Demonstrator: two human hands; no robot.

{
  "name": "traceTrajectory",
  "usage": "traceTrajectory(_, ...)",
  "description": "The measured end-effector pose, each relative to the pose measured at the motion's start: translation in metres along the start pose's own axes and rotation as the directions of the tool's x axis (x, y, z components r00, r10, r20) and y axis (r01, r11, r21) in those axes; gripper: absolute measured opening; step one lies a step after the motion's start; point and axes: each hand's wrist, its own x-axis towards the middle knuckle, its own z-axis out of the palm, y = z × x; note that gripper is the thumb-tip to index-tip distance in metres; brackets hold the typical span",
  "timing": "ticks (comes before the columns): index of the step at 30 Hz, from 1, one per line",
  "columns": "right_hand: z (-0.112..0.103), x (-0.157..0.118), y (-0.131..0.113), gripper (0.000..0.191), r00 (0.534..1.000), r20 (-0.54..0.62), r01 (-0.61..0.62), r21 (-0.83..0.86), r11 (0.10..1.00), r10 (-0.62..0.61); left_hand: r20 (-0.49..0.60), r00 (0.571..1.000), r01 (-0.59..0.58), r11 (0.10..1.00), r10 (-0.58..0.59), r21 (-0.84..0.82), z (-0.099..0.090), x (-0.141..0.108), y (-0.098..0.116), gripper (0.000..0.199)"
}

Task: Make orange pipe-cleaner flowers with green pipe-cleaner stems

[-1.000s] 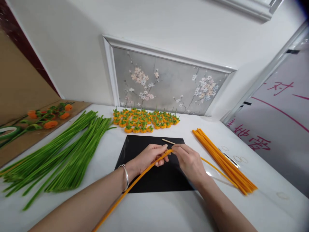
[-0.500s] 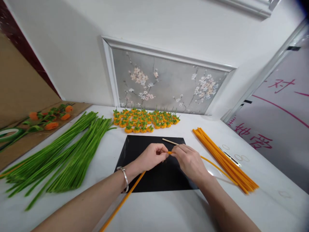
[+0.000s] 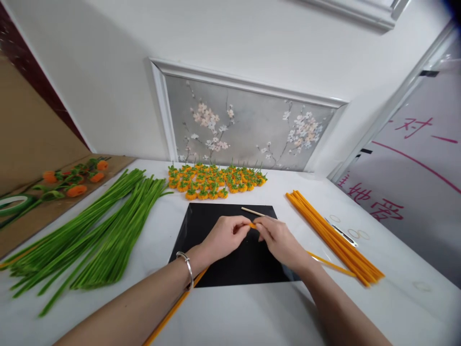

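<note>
Both hands, left (image 3: 224,236) and right (image 3: 283,242), pinch the orange stem (image 3: 253,226) above the black mat (image 3: 234,269), inside its far edge; keep those fingertips close, twisting gently so the fuzz stays even.

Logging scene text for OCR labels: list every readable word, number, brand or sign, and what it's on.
"对一", red handwriting, upper line on the whiteboard; a partial stroke precedes it.
"她爱", red handwriting, lower line, same board.
Small red character left of "她": partly cut off, not readable.
Craft knife: too small to make out any marking.
Roll of green tape: no legible text.
No readable numbers or brands.
</note>
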Motion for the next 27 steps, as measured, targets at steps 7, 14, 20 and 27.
traceTrajectory(7,0.006,-0.001,0.002,0.022,0.955,-0.125,0.234,-0.248,0.940,-0.271,0.061,0.986,0.160,0.975,-0.152,-0.153,-0.002,0.003,-0.002,0.024)
traceTrajectory(14,0.012,-0.001,-0.006,0.023,0.992,-0.123,-0.042,-0.063,0.997,0.034,0.021,0.995,-0.096,0.958,0.094,0.269,0.000,-0.002,-0.007,0.021)
traceTrajectory(20,0.008,0.000,-0.009,0.024,0.993,-0.008,-0.113,0.156,0.981,0.116,-0.016,0.994,-0.094,0.940,0.105,0.328,0.004,-0.006,-0.003,0.019)
traceTrajectory(27,0.003,0.000,-0.006,0.025,0.994,-0.106,0.039,0.062,0.997,-0.032,0.314,0.881,0.472,0.658,-0.353,-0.586,-0.007,0.002,0.002,0.034)
